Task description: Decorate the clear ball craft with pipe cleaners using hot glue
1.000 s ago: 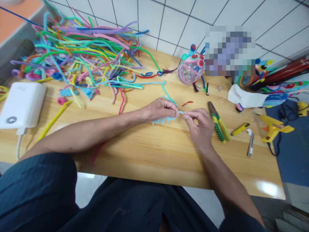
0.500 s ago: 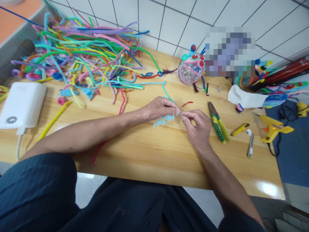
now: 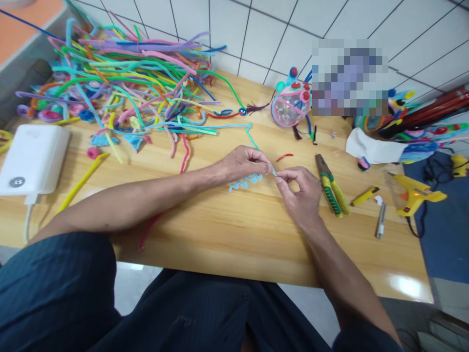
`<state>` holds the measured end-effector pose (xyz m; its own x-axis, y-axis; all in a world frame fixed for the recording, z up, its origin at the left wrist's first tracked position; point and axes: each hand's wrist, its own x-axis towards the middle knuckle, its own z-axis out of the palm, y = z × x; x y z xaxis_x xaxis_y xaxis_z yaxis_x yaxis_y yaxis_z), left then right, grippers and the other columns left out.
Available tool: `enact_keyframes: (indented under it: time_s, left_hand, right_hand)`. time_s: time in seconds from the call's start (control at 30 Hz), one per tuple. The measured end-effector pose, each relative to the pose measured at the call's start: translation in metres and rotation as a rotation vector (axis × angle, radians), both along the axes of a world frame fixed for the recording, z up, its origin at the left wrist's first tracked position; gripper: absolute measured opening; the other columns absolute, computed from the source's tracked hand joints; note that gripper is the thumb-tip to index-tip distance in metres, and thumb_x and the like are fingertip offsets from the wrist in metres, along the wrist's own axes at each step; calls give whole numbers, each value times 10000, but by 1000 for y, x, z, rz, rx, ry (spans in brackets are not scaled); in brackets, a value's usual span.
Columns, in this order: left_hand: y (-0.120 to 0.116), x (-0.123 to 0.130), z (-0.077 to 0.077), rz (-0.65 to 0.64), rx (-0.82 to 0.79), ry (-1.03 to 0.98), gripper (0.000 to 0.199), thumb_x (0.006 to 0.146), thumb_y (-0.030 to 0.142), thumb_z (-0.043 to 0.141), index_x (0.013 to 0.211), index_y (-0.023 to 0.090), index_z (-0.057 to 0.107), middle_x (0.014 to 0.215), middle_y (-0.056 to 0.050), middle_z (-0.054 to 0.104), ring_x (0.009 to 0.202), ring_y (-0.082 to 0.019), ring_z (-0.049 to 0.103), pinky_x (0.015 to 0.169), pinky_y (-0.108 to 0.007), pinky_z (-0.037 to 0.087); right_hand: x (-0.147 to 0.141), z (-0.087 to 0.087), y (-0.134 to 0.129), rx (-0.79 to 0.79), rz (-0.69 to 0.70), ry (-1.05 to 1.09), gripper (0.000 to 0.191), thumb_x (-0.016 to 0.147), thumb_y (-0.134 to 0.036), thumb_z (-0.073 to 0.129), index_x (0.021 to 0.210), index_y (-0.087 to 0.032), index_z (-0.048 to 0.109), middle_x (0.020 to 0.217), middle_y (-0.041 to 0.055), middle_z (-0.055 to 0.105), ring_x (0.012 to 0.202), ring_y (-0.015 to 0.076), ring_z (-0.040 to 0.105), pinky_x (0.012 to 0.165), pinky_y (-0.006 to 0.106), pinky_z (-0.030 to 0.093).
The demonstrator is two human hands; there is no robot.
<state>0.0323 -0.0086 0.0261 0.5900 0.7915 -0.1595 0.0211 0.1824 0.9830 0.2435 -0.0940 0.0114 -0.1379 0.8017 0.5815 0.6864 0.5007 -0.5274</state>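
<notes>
Two bare hands work close together over a wooden table [image 3: 234, 234], each clamped on a light-blue fuzzy stem [image 3: 246, 182]. The left hand [image 3: 245, 164] pinches it between thumb and fingers, its zigzag length showing to the near left; the right hand [image 3: 301, 188] grips the other end between thumb and forefinger, a short blue span visible between the two.

On the left, a white power bank [image 3: 34, 159] bears a round display whose characters are too small to read surely. A pale mark low on the dark garment [image 3: 181, 303] is likewise illegible.

Pale wood shows between the forearms as far as the table's near edge. Green-and-yellow pliers [image 3: 332, 188] lie just beside the right hand, bounding its room; farther right are a yellow cutter [image 3: 365, 196], a grey cutter [image 3: 381, 221] and, at the table's right edge, a yellow glue gun [image 3: 415, 195]. A red strip [image 3: 285, 157] lies just beyond the fingertips. Colored stems [image 3: 139, 88] heap at the far left, near the tiled wall [image 3: 227, 29].
</notes>
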Motion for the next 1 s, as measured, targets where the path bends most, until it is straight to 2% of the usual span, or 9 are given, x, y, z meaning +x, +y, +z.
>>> enact_keyframes:
  time_s: [0.1, 0.2, 0.27, 0.37, 0.47, 0.6, 0.8, 1.0]
  left_hand:
    - [0, 0, 0, -26, -1, 2, 91, 846, 220, 801, 832, 149, 857, 805, -16, 810, 720, -82, 680, 734, -196, 531]
    - [1, 0, 1, -66, 27, 18, 77, 808, 204, 792, 771, 155, 839, 722, 6, 766, 662, -72, 623, 671, -189, 487]
    - [1, -2, 2, -156, 45, 35, 67, 780, 194, 787, 736, 159, 823, 671, 21, 725, 629, -70, 586, 630, -191, 456]
    - [1, -4, 4, -322, 51, 72, 67, 753, 210, 782, 710, 162, 802, 637, 32, 682, 597, -73, 562, 589, -198, 431]
    - [0, -6, 5, -393, 50, 99, 89, 758, 247, 784, 714, 170, 795, 620, 38, 662, 584, -77, 560, 571, -195, 422]
    - [1, -7, 5, -387, 56, 110, 148, 794, 303, 811, 743, 165, 813, 622, 28, 661, 577, -78, 558, 563, -192, 421]
    - [-1, -6, 7, -337, 45, 150, 134, 817, 291, 835, 761, 169, 821, 590, 27, 641, 523, -81, 544, 513, -195, 412]
    - [-3, -2, 5, -257, 20, 83, 149, 818, 286, 824, 732, 168, 794, 597, 30, 625, 531, -71, 512, 506, -194, 383]
  right_hand:
    - [2, 1, 1, 2, 1, -34, 103, 1019, -190, 697, 993, -279, 742, 894, -2, 769, 779, 187, 695, 752, 361, 560]
    - [4, 1, 2, -12, 6, -72, 116, 1038, -220, 689, 984, -292, 763, 942, 18, 779, 858, 210, 723, 804, 392, 578]
    - [7, 1, 3, -9, 38, -84, 103, 1029, -229, 715, 988, -303, 774, 954, 18, 781, 891, 218, 734, 818, 397, 585]
    - [11, 1, 5, -52, 134, -75, 86, 996, -229, 768, 1027, -309, 776, 932, 0, 788, 842, 208, 729, 778, 375, 590]
    - [15, 1, 7, -164, 175, -58, 90, 975, -250, 787, 1045, -305, 778, 911, -7, 794, 785, 200, 722, 743, 366, 600]
    - [16, 3, 6, -210, 168, -68, 80, 966, -247, 786, 1021, -303, 798, 904, -4, 816, 782, 206, 744, 750, 374, 613]
    - [14, 4, 4, -118, 172, -67, 92, 1005, -248, 759, 1011, -321, 815, 958, 7, 854, 834, 223, 788, 785, 402, 627]
    - [9, 2, 1, -13, 40, -91, 66, 989, -241, 751, 956, -297, 759, 868, 11, 809, 797, 220, 759, 792, 405, 625]
